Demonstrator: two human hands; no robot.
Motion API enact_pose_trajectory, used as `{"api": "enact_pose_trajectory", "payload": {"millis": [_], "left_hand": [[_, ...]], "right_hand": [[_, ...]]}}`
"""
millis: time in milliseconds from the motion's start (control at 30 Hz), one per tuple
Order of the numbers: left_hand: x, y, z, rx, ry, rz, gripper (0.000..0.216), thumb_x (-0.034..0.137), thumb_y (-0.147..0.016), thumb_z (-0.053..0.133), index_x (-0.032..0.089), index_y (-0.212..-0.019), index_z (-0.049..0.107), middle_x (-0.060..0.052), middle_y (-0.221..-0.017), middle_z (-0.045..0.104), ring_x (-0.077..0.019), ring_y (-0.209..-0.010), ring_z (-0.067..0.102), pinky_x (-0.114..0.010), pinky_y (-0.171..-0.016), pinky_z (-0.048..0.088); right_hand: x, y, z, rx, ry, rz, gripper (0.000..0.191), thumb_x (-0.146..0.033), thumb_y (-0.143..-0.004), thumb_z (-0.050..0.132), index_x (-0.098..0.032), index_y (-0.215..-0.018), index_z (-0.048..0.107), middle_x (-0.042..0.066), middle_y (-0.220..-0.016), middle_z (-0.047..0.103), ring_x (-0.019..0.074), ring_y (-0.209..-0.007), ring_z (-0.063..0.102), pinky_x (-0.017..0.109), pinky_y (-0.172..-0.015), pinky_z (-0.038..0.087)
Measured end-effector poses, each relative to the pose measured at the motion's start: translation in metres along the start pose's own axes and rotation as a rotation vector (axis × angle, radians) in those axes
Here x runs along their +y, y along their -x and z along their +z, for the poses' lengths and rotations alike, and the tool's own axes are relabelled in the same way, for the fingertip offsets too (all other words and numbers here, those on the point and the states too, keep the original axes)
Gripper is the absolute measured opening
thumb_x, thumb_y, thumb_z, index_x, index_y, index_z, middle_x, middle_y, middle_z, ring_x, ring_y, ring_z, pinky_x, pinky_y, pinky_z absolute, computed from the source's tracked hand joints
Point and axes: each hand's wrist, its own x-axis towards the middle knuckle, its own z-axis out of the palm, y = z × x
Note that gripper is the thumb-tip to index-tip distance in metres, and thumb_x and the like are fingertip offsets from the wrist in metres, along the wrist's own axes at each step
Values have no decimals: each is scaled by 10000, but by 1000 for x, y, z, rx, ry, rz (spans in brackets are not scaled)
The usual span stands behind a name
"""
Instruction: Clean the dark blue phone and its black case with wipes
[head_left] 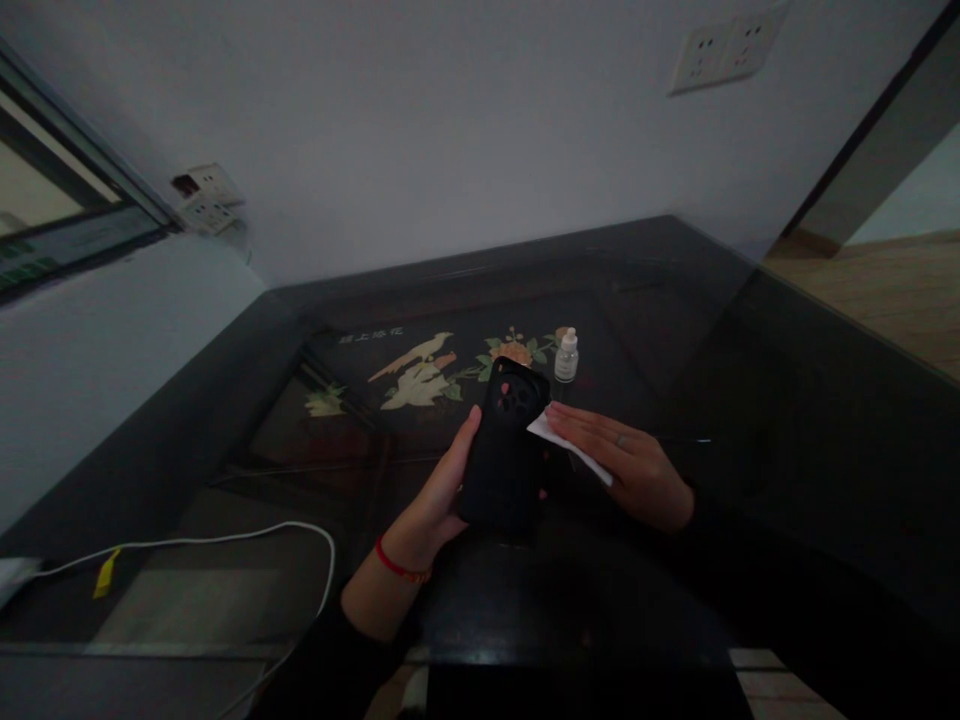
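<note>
A black smartphone is held tilted up over the dark table, its back with a round camera bump facing me. My left hand grips it from the left, thumb along the edge and fingertips showing at its right side. In my right hand is a folded white wipe, pressed under the fingers close to the phone's upper right edge. Whether the wipe touches the phone I cannot tell. Just beyond stands a small clear bottle with a white cap, upright on the table.
The glossy dark table has a bird-and-flower picture on its surface. A white cable with a yellow tag runs along the left. Wall sockets are on the wall behind, upper right, with more sockets at left.
</note>
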Motion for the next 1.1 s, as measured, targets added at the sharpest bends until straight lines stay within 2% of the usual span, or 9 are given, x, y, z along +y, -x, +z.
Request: {"api": "enact_pose_trajectory", "payload": {"millis": [100,200,267,467,667,833,900,1000,1100], "left_hand": [[2,0,0,-31,-9,1,594,529,-951,350,91,-1292,560,-148,-959,739,-247,-862,704,-420,-842,535],[3,-2,1,-27,-21,19,608,526,-955,337,78,-1292,573,-155,-1025,730,-242,-933,695,-375,-909,503],[3,-2,1,-11,-35,14,622,534,-951,340,68,-1288,579,-160,-1033,728,-235,-938,694,-350,-908,501],[1,-1,-2,10,-57,-42,562,513,-924,446,117,-1302,573,-142,-947,743,-241,-798,706,-404,-797,544],[2,-3,-1,10,-80,-31,643,552,-931,383,65,-1304,573,-160,-968,738,-240,-831,704,-343,-801,531],[1,-5,-2,31,-50,-23,593,525,-927,425,114,-1337,541,-127,-895,745,-226,-750,699,-390,-783,544],[-1,-4,-1,25,-46,-22,593,524,-922,438,114,-1339,540,-129,-904,744,-224,-747,698,-386,-789,542],[-2,-5,0,7,-53,-24,616,537,-931,400,89,-1326,551,-152,-982,735,-228,-809,702,-355,-813,533],[-1,-5,1,40,-73,-18,587,525,-931,412,105,-1314,558,-147,-987,736,-232,-829,704,-365,-815,537]], "right_hand": [[-6,-1,-1,-17,4,-44,497,-73,-938,459,-132,-1429,412,166,-1312,602,228,-1296,499,412,-1026,510],[-17,-2,-2,-169,-56,-256,402,-94,-967,401,-58,-1358,484,169,-1269,633,230,-1332,448,387,-1035,502],[-19,-2,-2,-221,-75,-333,375,-95,-977,370,-36,-1315,520,166,-1250,646,225,-1348,423,361,-1040,498],[-3,1,-1,-18,29,-70,476,-78,-952,444,-107,-1425,403,190,-1317,593,234,-1339,445,438,-1049,490],[-15,0,2,-207,-103,-300,385,-105,-985,353,-62,-1339,500,158,-1255,646,210,-1353,419,360,-1038,499],[-3,1,1,-77,29,-89,426,-95,-969,405,-103,-1394,441,187,-1289,614,226,-1322,468,425,-1032,505],[-5,1,0,-99,8,-126,403,-89,-966,404,-66,-1363,468,202,-1278,618,237,-1325,464,425,-1023,512],[-14,0,0,-197,-79,-272,365,-84,-971,369,-15,-1294,524,201,-1259,631,246,-1337,447,390,-1016,520],[-12,0,-2,-150,-86,-214,390,-99,-968,390,-56,-1341,496,184,-1277,624,237,-1321,472,393,-1017,520]]}}
